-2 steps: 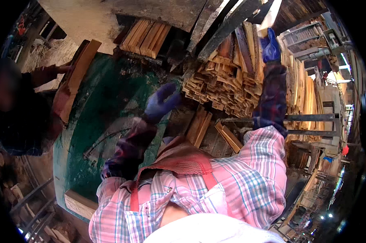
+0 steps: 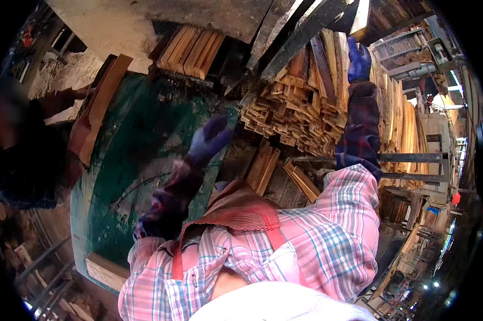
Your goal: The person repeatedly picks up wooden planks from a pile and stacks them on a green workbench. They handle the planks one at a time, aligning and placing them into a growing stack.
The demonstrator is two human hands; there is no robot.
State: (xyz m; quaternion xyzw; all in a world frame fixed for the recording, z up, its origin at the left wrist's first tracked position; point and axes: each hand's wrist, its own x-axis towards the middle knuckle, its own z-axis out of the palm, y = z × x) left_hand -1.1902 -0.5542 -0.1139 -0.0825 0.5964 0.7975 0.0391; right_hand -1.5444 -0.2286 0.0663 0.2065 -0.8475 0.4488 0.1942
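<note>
My left hand (image 2: 210,140), in a blue glove, hangs above the green machine table (image 2: 145,117). It is a little blurred, its thumb stands off from the fingers, and it holds nothing. My right hand (image 2: 360,63), also blue-gloved, reaches far out over the wood stack with its fingers stretched. Just past its fingertips is the lower end of a pale board (image 2: 361,21); whether they touch I cannot tell. Beside and below that hand lies a large pile of sawn wood strips (image 2: 300,115), their ends toward me.
At the left, another person's hand (image 2: 81,131) holds a long brown board (image 2: 107,101) at the table's edge. A row of wood pieces (image 2: 190,51) sits beyond the table. Dark metal bars (image 2: 305,37) slant above the pile. A wood block (image 2: 106,270) lies at the table's near left corner.
My left hand has drawn slightly back and to the left. The fingers of my right hand have spread a little beside the pale board's end.
</note>
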